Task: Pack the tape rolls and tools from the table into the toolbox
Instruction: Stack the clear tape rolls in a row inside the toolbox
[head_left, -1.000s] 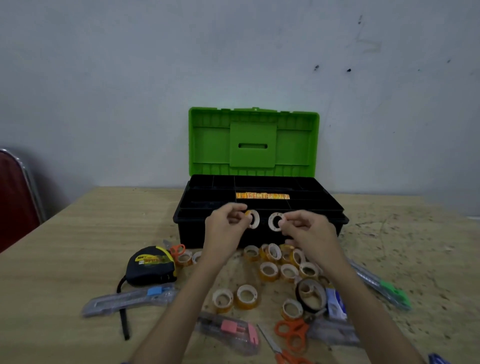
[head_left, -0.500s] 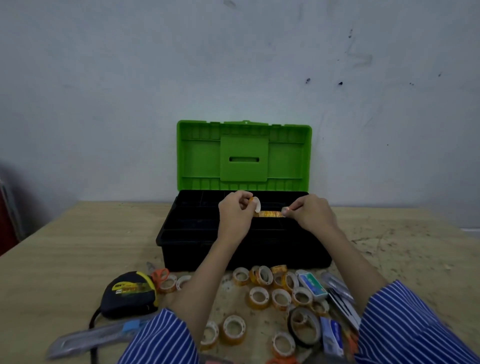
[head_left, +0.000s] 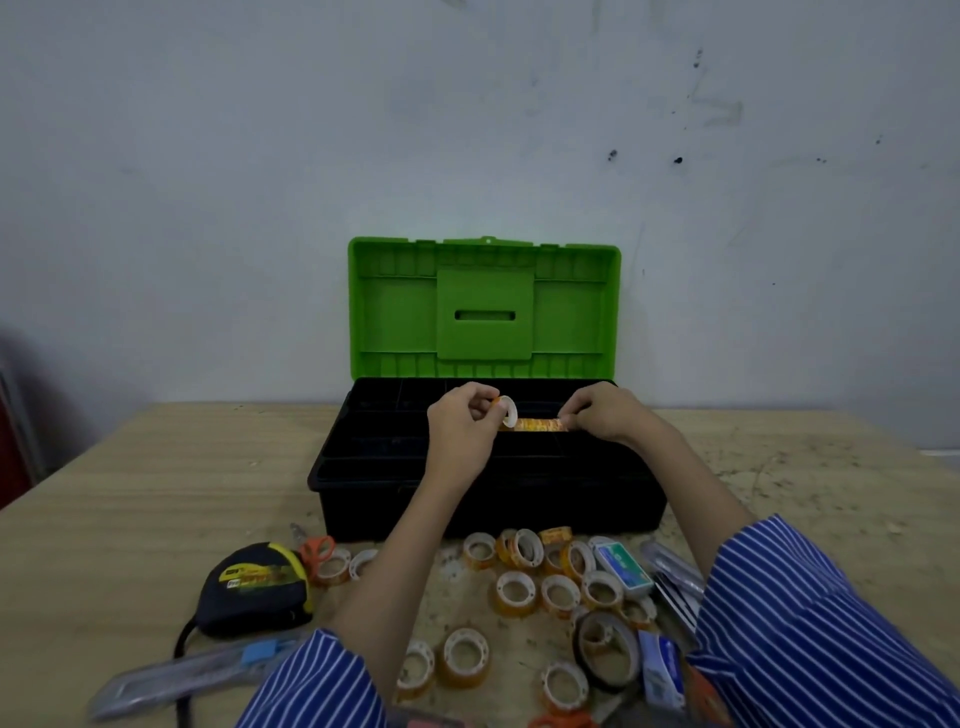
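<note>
Pale wood-grain table (head_left: 130, 519), scuffed and speckled on the right side, pushed against a grey-white plaster wall (head_left: 208, 182) with dark spots upper right. Dark red object at far left edge, cut off, can't tell what. On the near left of the table: clear utility knife with blue slider (head_left: 208, 670), black and yellow tape measure (head_left: 257, 587), orange-handled scissors (head_left: 318, 548) beside it. Centre back: black plastic toolbox with open green lid (head_left: 484, 306) standing upright against the wall, divided tray on top. Left hand (head_left: 460, 428) over the tray, fingers pinching a small white-cored tape roll (head_left: 508, 409) held on edge. Just right of it, a row of orange tape rolls (head_left: 535, 425) sits in a middle tray compartment. Right hand (head_left: 602, 413) at the row's right end, fingertips curled onto it; whatever it grips is hidden. Both sleeves blue-white striped. Near centre and right: loose clear-yellow tape rolls (head_left: 514, 592) scattered in front of the box, a black tape ring (head_left: 605, 649), a small green-white box (head_left: 623, 566), clear knives at right.
</note>
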